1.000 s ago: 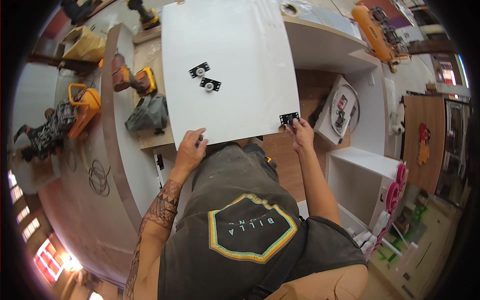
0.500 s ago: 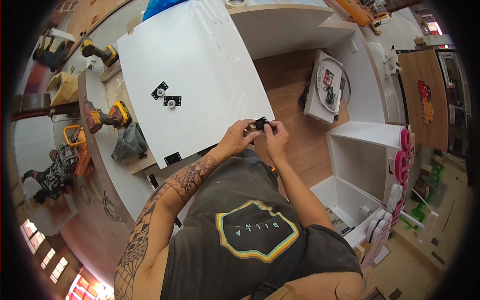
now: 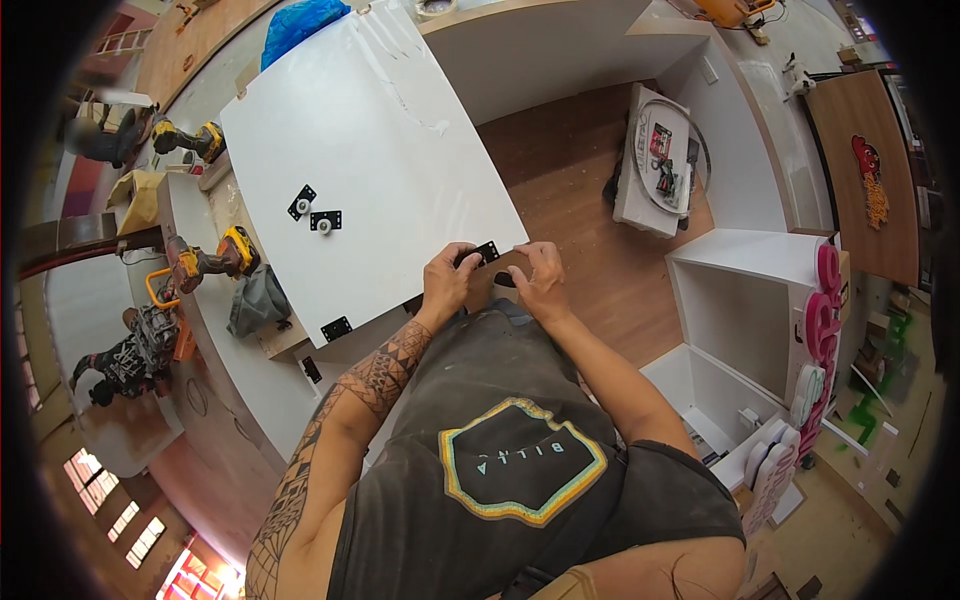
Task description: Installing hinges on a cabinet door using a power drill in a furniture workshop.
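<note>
At the near right corner of a large white panel (image 3: 380, 160) lies a black perforated mounting plate (image 3: 487, 252). My left hand (image 3: 446, 282) has closed on this plate, with thumb and fingers at its left end. Beside it, my right hand (image 3: 543, 285) has thumb and forefinger apart, the forefinger close to the panel's corner. A small dark rounded piece (image 3: 505, 279) shows by the right thumb; whether it touches is unclear. Two black roller brackets (image 3: 325, 222) with pale wheels rest mid-panel. Another black plate (image 3: 337, 328) sits at the near left corner.
On the left are two yellow-and-black cordless drills (image 3: 215, 262) and a grey cloth bag (image 3: 258, 300). A white box (image 3: 655, 160) with a looped cable stands on the wooden floor to the right. White open cabinets (image 3: 735, 300) are at right. A person (image 3: 125, 355) is at far left.
The black plate, held between both hands before, is now against the panel's corner under my left hand. My right hand has let go and its fingers have spread.
</note>
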`<state>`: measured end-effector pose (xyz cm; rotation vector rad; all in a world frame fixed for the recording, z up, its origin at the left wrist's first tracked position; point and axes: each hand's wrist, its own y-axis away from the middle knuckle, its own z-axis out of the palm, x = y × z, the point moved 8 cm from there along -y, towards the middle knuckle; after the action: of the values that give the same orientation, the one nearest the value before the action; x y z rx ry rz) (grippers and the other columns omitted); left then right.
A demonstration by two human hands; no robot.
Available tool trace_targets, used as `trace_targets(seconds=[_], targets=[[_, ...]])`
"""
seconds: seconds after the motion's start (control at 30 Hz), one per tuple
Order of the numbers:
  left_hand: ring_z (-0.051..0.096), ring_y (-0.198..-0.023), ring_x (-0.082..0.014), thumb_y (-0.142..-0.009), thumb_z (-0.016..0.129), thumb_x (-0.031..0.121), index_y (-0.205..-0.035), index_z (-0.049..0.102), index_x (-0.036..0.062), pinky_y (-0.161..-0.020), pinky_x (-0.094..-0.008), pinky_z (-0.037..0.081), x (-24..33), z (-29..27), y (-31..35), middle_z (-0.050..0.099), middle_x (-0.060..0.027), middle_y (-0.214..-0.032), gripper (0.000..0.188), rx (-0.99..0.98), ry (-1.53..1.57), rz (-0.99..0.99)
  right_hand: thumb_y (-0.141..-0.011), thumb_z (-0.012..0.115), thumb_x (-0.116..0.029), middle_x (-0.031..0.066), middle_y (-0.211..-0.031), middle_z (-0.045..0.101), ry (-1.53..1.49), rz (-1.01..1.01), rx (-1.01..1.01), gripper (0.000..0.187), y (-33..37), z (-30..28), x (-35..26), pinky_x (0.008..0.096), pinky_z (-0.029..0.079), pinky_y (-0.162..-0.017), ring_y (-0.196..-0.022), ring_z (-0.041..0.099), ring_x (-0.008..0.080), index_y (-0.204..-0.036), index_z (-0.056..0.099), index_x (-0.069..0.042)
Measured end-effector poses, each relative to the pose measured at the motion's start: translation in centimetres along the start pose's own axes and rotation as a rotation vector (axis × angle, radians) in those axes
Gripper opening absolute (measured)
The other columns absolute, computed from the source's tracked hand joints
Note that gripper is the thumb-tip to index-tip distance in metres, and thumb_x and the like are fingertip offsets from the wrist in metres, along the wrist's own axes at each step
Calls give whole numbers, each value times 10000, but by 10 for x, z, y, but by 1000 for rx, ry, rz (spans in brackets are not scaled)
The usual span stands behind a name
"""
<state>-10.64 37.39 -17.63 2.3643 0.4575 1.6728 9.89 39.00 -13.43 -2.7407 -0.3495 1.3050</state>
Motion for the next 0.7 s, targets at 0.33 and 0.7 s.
trace_targets(seconds=[0.33,0.7], targets=[[609,-998,-308,-903,805,150,-1209,670,77,-867,-399,549,30,-4,8,578,-149,-1169,343,167,-452,231,-814,808,-56,103,-1089,606,108,-254,-320,478,-37,34,-5,419,554,-869,-975,643,295,-1276,727,-150],[593,-1145,-340,-879,795,122,-1293,640,92,-959,-436,546,27,-3,16,595,-133,-1218,443,62,-529,275,-831,781,-113,69,-1047,601,221,-402,-347,493,-39,37,-1,410,492,-797,-947,618,268,-1315,702,-150]])
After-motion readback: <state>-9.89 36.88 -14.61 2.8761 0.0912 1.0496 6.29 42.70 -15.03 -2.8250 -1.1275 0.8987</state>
